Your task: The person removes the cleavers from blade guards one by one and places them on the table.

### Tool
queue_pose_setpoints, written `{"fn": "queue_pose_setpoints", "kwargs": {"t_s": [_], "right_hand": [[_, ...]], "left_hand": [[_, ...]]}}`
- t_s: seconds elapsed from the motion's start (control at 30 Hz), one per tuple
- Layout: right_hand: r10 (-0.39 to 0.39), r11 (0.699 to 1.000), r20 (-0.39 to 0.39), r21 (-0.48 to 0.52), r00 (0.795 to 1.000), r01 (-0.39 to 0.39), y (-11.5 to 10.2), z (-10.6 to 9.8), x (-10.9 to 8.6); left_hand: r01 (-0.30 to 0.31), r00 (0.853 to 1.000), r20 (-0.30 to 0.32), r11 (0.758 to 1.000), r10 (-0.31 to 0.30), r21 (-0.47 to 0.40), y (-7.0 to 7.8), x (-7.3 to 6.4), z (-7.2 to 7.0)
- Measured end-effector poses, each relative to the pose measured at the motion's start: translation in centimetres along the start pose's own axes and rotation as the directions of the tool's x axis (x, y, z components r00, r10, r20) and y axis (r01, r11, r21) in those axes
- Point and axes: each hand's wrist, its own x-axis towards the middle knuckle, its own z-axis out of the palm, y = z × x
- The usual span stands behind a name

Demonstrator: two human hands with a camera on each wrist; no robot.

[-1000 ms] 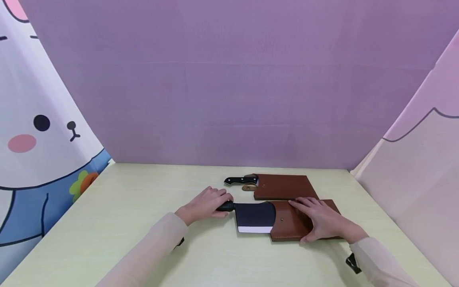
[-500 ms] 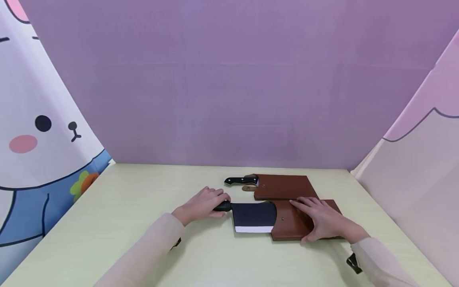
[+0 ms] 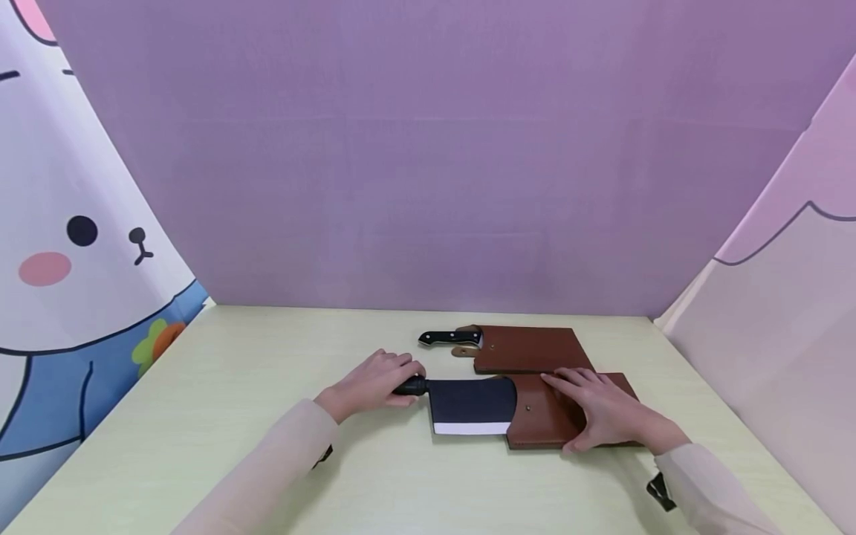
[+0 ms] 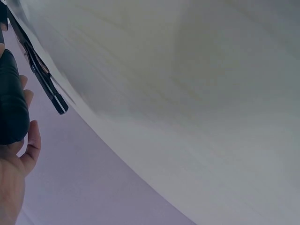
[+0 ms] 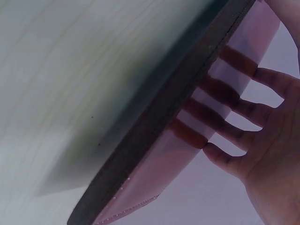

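Note:
In the head view my left hand (image 3: 376, 383) grips the black handle of a cleaver (image 3: 471, 405), which lies low over the table with its dark blade and bright cutting edge showing. The blade's right part is hidden inside a brown leather sheath (image 3: 543, 423). On that sheath rests my right hand (image 3: 605, 409), fingers spread over its top and thumb by its near edge. The right wrist view shows the fingertips touching the glossy sheath (image 5: 154, 164). At the left wrist, fingers curl about the thick dark handle (image 4: 11, 101).
Just behind lies a second brown sheath (image 3: 528, 349) with a black riveted knife handle (image 3: 449, 338) sticking out to the left, and a small tan strap (image 3: 464, 352) beside it. The pale table (image 3: 301, 334) ends at a purple backdrop (image 3: 428, 186); printed cloths hang at both sides.
My left hand has moved slightly left with the cleaver, so a little more blade shows outside the sheath. My right hand stays almost in place on the sheath.

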Motion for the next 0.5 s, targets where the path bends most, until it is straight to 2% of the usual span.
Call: {"fn": "queue_pose_setpoints", "kwargs": {"t_s": [0.5], "right_hand": [[-0.005,1.0,-0.009,-0.012,1.0,0.004,0.13,0.01,-0.15]], "left_hand": [[0.007,1.0,0.01,1.0,-0.006,-0.018,-0.05,-0.44,-0.19]]}}
